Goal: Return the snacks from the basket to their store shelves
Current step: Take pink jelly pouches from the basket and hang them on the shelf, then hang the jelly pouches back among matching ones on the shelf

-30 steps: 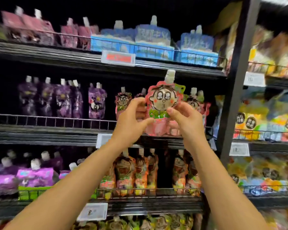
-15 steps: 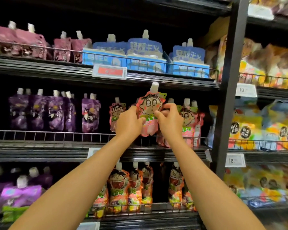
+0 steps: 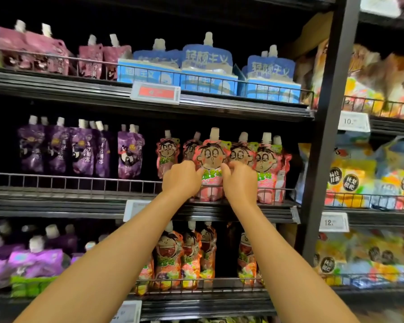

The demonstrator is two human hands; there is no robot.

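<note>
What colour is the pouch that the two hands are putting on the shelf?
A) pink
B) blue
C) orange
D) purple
A: the left hand and the right hand hold a pink pouch with a cartoon face, among other pink pouches on the middle shelf.

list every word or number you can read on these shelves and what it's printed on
"轻颜主义": blue spouted pouches on the top shelf.
"10.": white price tag on the right-hand shelf edge; the rest is blurred.
"12.": lower white price tag; the rest is blurred.
Red-and-white shelf label: too blurred.
Pink cartoon-face pouch held by the left hand and right hand: green lettering unreadable.
Purple pouches: characters too blurred.
</note>
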